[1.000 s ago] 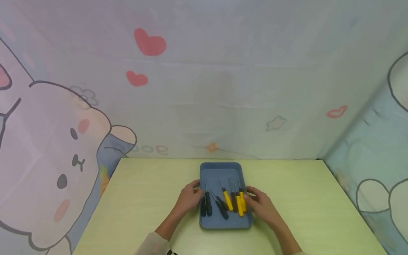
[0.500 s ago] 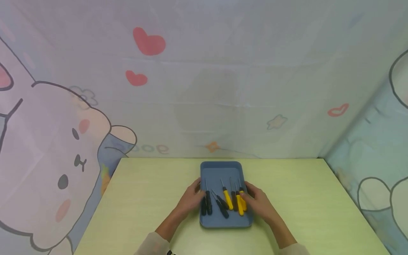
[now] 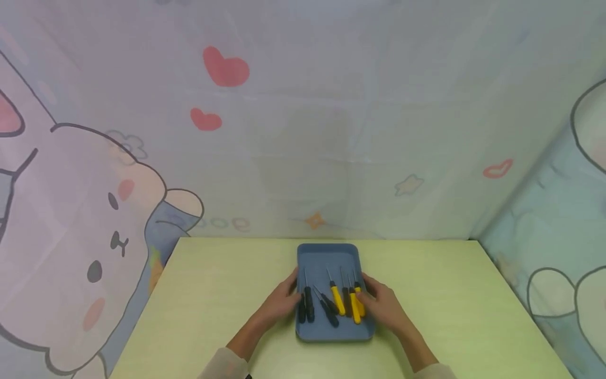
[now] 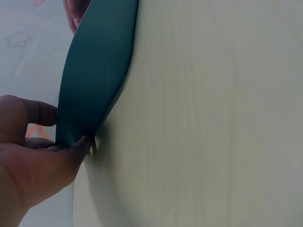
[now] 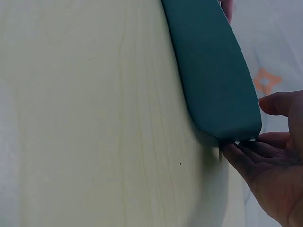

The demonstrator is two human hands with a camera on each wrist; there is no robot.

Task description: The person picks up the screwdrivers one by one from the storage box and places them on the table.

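Observation:
A blue-grey rectangular tray [image 3: 331,332] sits near the middle of the table. Several screwdrivers lie in it: black-handled ones [image 3: 310,306] to the left and yellow-handled ones [image 3: 337,299] mostly to the right. My left hand [image 3: 279,304] grips the tray's left side, thumb at the rim. On the opposite side my right hand [image 3: 387,306] holds the tray, its thumb over the rim beside the yellow handles. Both wrist views show the tray's outer wall [image 4: 102,56], with fingertips of the left hand [image 4: 40,163] and right hand [image 5: 274,172] at its lower edge.
The light wooden table [image 3: 227,279] extends to both sides of the tray. Behind it hangs a pale cloth backdrop [image 3: 303,131] printed with hearts and a large cartoon rabbit [image 3: 61,221], which continues along both sides.
My right hand has moved in against the tray's right side, its thumb further over the rim. The left hand has shifted slightly. Tray and screwdrivers keep about the same place.

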